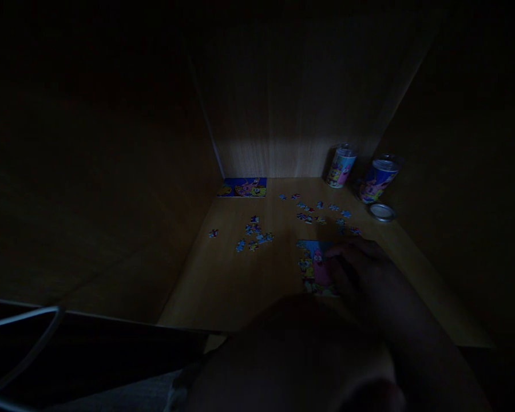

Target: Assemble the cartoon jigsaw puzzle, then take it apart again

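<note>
The scene is very dark. My right hand (pixel 360 266) rests on the right edge of a partly built cartoon jigsaw (pixel 315 266) on the wooden desk (pixel 223 280); its fingers are curled at the puzzle's edge, and I cannot make out whether they pinch a piece. A dark rounded shape (pixel 300 343) low in the middle may be my left arm or knee; no left hand shows. Several loose puzzle pieces (pixel 255 232) lie to the left of the jigsaw and more loose puzzle pieces (pixel 317 212) behind it.
A finished small picture puzzle (pixel 242 187) lies at the back left against the wooden wall. Two cartoon-printed tins (pixel 340 166) (pixel 377 180) stand at the back right, with a round metal lid (pixel 381 212) beside them. Wooden side panels close in the desk.
</note>
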Demonstrator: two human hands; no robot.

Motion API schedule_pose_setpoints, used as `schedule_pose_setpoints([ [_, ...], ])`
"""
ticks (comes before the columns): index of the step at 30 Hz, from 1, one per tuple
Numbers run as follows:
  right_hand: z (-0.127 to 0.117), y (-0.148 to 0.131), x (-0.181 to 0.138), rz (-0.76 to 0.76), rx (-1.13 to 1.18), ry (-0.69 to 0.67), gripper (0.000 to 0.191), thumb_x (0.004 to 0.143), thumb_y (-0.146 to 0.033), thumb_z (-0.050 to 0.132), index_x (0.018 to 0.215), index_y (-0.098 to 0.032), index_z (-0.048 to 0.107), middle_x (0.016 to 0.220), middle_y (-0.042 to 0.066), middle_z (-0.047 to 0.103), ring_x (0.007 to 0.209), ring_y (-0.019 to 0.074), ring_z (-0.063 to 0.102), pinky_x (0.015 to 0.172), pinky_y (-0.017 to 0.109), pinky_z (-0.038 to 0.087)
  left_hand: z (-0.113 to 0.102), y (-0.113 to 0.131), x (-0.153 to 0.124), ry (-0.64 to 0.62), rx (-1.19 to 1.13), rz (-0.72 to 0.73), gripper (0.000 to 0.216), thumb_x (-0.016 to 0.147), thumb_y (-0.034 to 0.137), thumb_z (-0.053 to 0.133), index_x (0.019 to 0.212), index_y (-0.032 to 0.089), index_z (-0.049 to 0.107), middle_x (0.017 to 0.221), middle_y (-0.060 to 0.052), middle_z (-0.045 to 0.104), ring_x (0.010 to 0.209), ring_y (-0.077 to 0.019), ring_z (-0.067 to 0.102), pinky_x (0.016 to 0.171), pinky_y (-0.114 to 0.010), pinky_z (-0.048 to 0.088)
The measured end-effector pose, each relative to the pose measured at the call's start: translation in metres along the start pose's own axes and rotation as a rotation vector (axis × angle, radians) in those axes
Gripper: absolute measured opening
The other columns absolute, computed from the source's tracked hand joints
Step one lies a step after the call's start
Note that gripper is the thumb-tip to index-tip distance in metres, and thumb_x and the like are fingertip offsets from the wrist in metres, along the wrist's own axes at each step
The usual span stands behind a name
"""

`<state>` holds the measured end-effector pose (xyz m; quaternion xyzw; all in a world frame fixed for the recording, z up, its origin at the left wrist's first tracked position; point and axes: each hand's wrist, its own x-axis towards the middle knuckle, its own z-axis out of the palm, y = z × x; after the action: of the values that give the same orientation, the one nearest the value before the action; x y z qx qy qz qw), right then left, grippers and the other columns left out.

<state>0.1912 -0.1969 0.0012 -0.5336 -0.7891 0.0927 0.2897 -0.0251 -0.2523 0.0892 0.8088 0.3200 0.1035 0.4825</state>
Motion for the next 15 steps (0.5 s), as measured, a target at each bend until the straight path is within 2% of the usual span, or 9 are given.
schedule_pose_setpoints([
  [3, 0.0, 0.0, 0.0, -0.006, -0.001, -0.006, 0.019, 0.109, -0.023, 0.057, 0.11, -0.026, 0.076, 0.117, 0.009, 0.077, 0.113, 0.0316, 0.07, 0.098, 0.048, 0.056, -0.012, -0.02, 0.009, 0.325, 0.191, -0.235, 0.028, 0.112, 0.019, 0.047, 0.107, 0.021, 0.075, 0.108, -0.014, 0.077, 0.102, -0.0312, 0.072, 0.093, -0.049, 0.057],
  [5, 0.001, 0.0, -0.001, 0.0, -0.003, 0.002, 0.019, 0.109, -0.024, 0.058, 0.11, -0.026, 0.076, 0.118, 0.01, 0.076, 0.112, 0.0313, 0.07, 0.098, 0.049, 0.056, -0.021, -0.035, 0.011, 0.457, 0.498, -0.5, 0.022, 0.106, 0.014, 0.055, 0.108, 0.021, 0.076, 0.11, -0.012, 0.081, 0.1, -0.0308, 0.076, 0.091, -0.045, 0.057],
  [7, 0.002, 0.0, -0.001, -0.001, -0.003, 0.014, 0.018, 0.108, -0.023, 0.058, 0.11, -0.025, 0.076, 0.119, 0.01, 0.076, 0.113, 0.0314, 0.069, 0.099, 0.049, 0.056, -0.032, -0.048, 0.009, 0.479, 0.639, -0.647, 0.034, 0.104, 0.009, 0.055, 0.128, 0.022, 0.076, 0.113, -0.013, 0.083, 0.102, -0.0317, 0.08, 0.088, -0.042, 0.058],
  [10, 0.002, 0.0, -0.001, -0.014, 0.004, 0.024, 0.018, 0.108, -0.023, 0.058, 0.11, -0.025, 0.075, 0.119, 0.01, 0.077, 0.115, 0.0318, 0.07, 0.101, 0.051, 0.056, -0.046, -0.061, 0.002, 0.535, 0.712, -0.809, 0.041, 0.109, 0.013, 0.05, 0.141, 0.025, 0.073, 0.115, -0.014, 0.085, 0.107, -0.0348, 0.082, 0.09, -0.044, 0.06],
  [15, 0.001, -0.001, -0.001, -0.001, 0.007, 0.021, 0.017, 0.108, -0.023, 0.059, 0.11, -0.026, 0.075, 0.121, 0.01, 0.077, 0.115, 0.0321, 0.07, 0.1, 0.05, 0.057, -0.055, -0.069, -0.003, 0.539, 0.705, -0.798, 0.051, 0.107, 0.012, 0.05, 0.151, 0.027, 0.071, 0.125, -0.014, 0.085, 0.113, -0.0361, 0.081, 0.098, -0.047, 0.061],
])
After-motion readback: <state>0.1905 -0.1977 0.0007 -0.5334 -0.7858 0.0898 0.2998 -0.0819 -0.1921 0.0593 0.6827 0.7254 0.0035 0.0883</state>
